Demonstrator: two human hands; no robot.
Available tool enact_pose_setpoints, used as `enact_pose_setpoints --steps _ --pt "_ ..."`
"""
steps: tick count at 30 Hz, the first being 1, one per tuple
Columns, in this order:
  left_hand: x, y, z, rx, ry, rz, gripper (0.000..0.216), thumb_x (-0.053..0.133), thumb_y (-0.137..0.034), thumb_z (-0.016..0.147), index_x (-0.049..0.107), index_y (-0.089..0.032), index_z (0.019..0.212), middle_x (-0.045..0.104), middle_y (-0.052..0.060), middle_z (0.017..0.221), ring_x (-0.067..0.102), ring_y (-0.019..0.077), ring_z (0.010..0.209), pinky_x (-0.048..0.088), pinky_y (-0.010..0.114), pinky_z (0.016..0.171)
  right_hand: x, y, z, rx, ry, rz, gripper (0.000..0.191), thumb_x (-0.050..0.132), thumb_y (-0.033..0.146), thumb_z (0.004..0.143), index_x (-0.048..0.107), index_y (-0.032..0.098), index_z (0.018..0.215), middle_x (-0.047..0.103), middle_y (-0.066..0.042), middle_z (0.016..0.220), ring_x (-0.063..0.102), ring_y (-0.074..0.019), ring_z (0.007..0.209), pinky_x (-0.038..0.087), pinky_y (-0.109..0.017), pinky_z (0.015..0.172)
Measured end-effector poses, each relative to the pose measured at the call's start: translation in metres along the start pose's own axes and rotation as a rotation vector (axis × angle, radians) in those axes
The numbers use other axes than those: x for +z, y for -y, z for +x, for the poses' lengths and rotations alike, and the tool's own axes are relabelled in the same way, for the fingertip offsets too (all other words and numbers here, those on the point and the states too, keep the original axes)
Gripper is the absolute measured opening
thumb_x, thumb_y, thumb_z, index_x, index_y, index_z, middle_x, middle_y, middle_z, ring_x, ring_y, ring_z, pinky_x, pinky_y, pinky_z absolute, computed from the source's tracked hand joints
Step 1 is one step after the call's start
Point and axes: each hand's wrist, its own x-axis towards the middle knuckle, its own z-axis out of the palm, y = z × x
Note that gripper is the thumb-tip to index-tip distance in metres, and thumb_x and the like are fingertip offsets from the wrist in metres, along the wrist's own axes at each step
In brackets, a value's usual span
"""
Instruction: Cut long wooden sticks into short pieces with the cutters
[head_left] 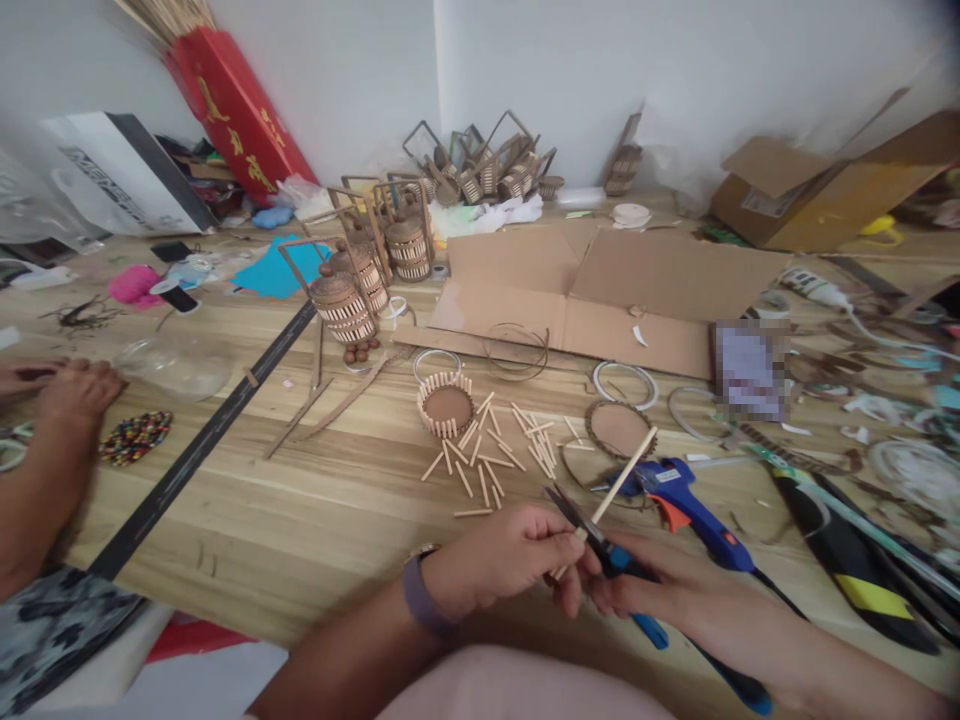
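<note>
My left hand (pixel 525 550) pinches a thin pale wooden stick (pixel 624 474), which slants up to the right past the fingers. In my right hand (pixel 660 585) is a pair of hand cutters (pixel 619 560) with blue-and-black handles. Their dark jaws stand apart beside the stick, close to my left fingertips; whether they touch it I cannot tell. Beyond my hands, short cut wooden sticks (pixel 510 455) lie scattered on the table. Behind them sits a small round base (pixel 446 405) ringed with upright sticks. A second round base (pixel 621 430), without upright sticks, lies to the right.
A blue glue gun (pixel 694 505) lies right of my hands, near a black-and-yellow tool (pixel 855 560). Flattened cardboard (pixel 525 275) covers the middle back. Finished lidded miniature baskets (pixel 343 305) stand left of it. Another person's arm (pixel 45 470) rests at the left, by colourful beads (pixel 136 438).
</note>
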Motion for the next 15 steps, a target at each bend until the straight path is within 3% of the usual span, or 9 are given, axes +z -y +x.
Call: enact_pose_setpoints --steps 6,11,15 --pt "0.0 0.0034 0.0006 0.026 -0.016 -0.002 0.042 0.051 -0.056 0.086 0.058 -0.015 0.078 0.052 -0.003 0.054 0.047 0.0111 0.053 0.039 0.026 0.065 0.0002 0.0024 0.0014 0.003 0.103 0.081 0.013 0.052 0.026 0.069 0.059 0.021 0.079 0.052 0.004 0.066 0.049 -0.0144 0.064 0.039 -0.025 0.059" --pt "-0.0013 0.004 -0.0005 0.082 -0.005 0.034 0.04 0.048 -0.053 0.088 0.058 -0.016 0.079 0.05 -0.004 0.053 0.044 0.0101 0.052 0.037 0.024 0.061 0.0048 0.0048 0.002 -0.01 0.064 0.059 0.007 0.05 0.022 0.072 0.056 0.022 0.075 0.047 0.006 0.06 0.041 -0.0122 0.055 0.033 -0.023 0.052" --pt "-0.0017 0.0045 -0.001 0.084 -0.024 0.076 0.041 0.045 -0.054 0.09 0.056 -0.016 0.08 0.05 -0.004 0.055 0.044 0.0099 0.053 0.037 0.023 0.062 0.0034 0.0064 0.0042 -0.062 0.013 -0.005 0.006 0.051 0.021 0.075 0.057 0.022 0.074 0.052 0.004 0.063 0.047 -0.0134 0.059 0.038 -0.023 0.055"
